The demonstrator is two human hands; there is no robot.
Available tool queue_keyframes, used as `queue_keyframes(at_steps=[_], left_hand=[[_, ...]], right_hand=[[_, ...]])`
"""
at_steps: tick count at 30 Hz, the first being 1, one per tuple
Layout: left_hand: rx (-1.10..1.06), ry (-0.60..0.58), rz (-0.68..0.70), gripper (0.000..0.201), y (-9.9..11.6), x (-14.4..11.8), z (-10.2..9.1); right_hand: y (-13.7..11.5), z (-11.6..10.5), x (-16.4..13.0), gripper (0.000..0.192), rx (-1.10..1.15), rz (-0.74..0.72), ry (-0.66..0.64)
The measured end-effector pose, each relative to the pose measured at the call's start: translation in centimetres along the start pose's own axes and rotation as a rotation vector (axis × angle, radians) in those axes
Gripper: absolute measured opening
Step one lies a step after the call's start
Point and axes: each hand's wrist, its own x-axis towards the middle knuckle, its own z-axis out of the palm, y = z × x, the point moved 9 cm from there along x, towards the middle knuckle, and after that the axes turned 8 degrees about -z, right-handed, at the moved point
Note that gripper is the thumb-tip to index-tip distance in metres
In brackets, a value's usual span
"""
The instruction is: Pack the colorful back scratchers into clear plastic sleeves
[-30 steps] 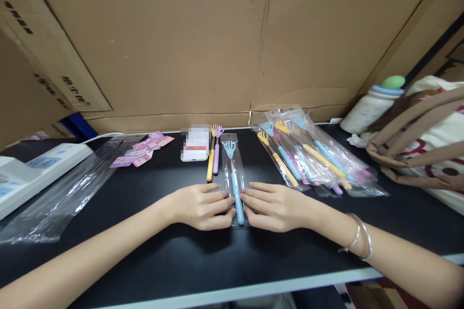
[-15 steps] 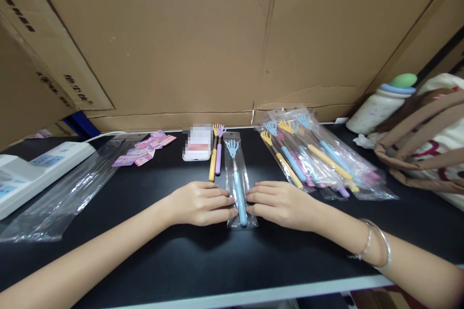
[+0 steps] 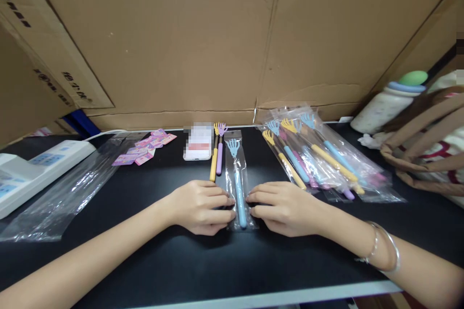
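A light-blue back scratcher [image 3: 239, 198] with a hand-shaped head lies inside a clear plastic bag [image 3: 231, 174] in front of me, its head pointing away. My left hand [image 3: 201, 206] is at the bag's left edge, fingers bent and fingertips closed on the film. At the right edge, the curled fingers of my right hand [image 3: 286, 207] meet the film in the same way. Both thumbs are mostly hidden. Just beyond my left hand lie an unbagged yellow back scratcher [image 3: 213, 164] and a purple back scratcher [image 3: 219, 158], side by side.
Several bagged back scratchers [image 3: 319, 154] are piled at right, near a white bottle [image 3: 386, 108] and a bag with brown straps [image 3: 427, 154]. A phone [image 3: 197, 142], small printed cards [image 3: 143, 147], flat plastic bags [image 3: 72, 188] and a power strip [image 3: 43, 169] lie left. Cardboard [image 3: 181, 48] walls the back.
The fingers of both hands have bent more, and the hands have dipped slightly at the bag's edges. The bagged scratcher stays nearly in place. The view has shifted a little.
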Motion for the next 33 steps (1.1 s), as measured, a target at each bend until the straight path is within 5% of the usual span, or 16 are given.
queue_keyframes(at_steps=[33], left_hand=[[-0.026, 0.001, -0.034, 0.026, -0.22, 0.18, -0.08]], right_hand=[[0.13, 0.22, 0.34, 0.018, 0.024, 0.057, -0.035]])
